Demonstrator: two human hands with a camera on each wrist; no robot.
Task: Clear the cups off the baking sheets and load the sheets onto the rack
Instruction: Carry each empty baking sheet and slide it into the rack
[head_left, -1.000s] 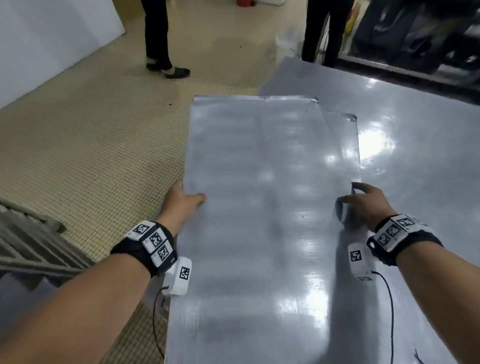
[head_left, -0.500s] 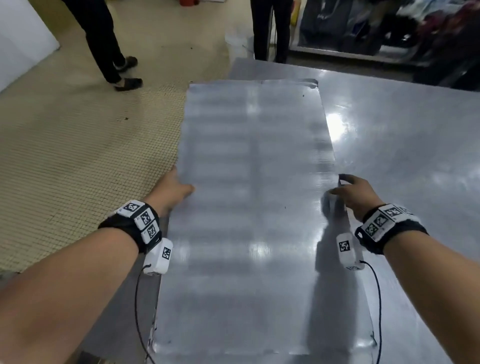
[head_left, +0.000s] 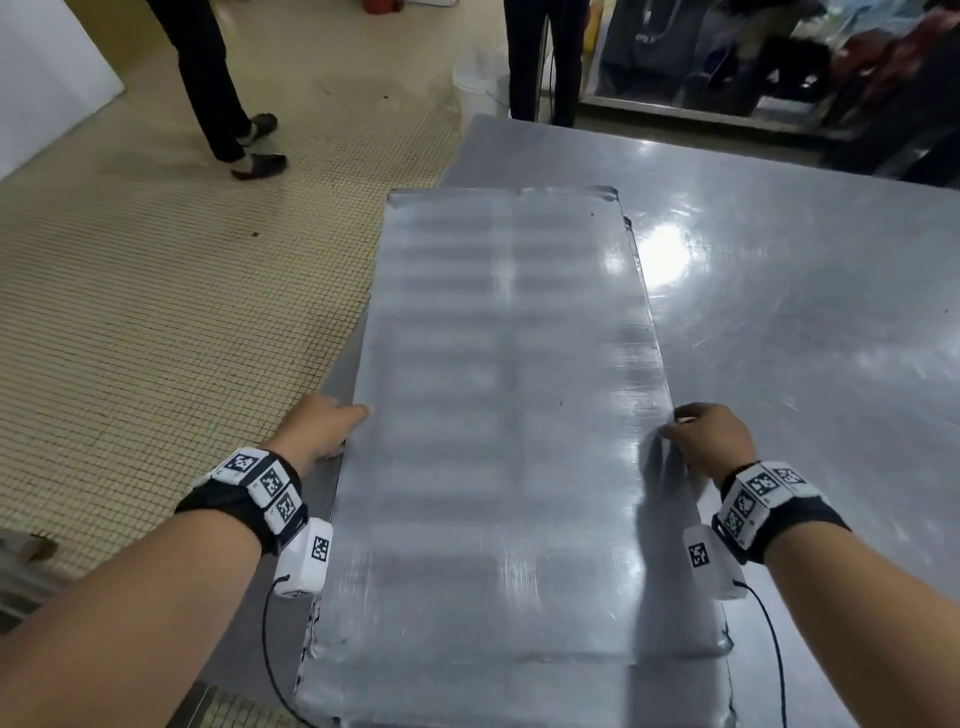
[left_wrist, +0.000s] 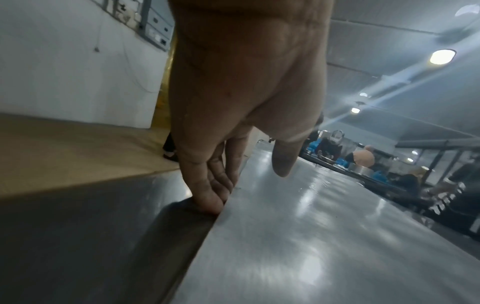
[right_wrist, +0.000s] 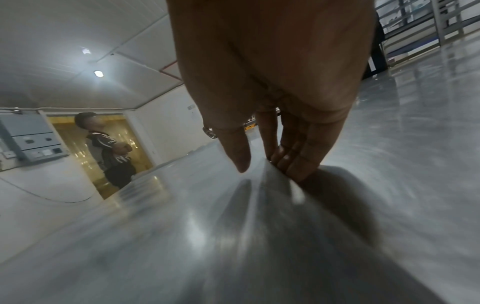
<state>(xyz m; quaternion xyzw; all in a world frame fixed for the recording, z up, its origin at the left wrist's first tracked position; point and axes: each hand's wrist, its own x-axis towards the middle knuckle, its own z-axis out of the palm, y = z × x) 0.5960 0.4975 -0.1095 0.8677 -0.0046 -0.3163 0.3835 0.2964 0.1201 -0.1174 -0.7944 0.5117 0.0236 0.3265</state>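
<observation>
A long bare baking sheet (head_left: 509, 415) lies lengthwise on the steel table (head_left: 805, 312), with no cups on it. It rests on a second sheet (head_left: 519, 696) that shows past its near end and right side. My left hand (head_left: 332, 431) holds the left long edge. In the left wrist view, its fingers (left_wrist: 210, 197) tuck under the edge of the sheet (left_wrist: 311, 236) and the thumb hovers above. My right hand (head_left: 706, 436) grips the right long edge. In the right wrist view, its fingers (right_wrist: 293, 164) curl under the sheet (right_wrist: 182, 236), thumb on top.
The table's left edge runs just beside the sheet, with tiled floor (head_left: 156, 312) beyond. Two people stand at the far end, one by the floor (head_left: 223, 104) and one by the table corner (head_left: 535, 62), near a white bucket (head_left: 478, 78). A grey frame part (head_left: 21, 571) shows low left.
The sheet overhung the floor on the left a second ago; now it lies over the table and the lower sheet. Both hands keep the same hold on its long edges.
</observation>
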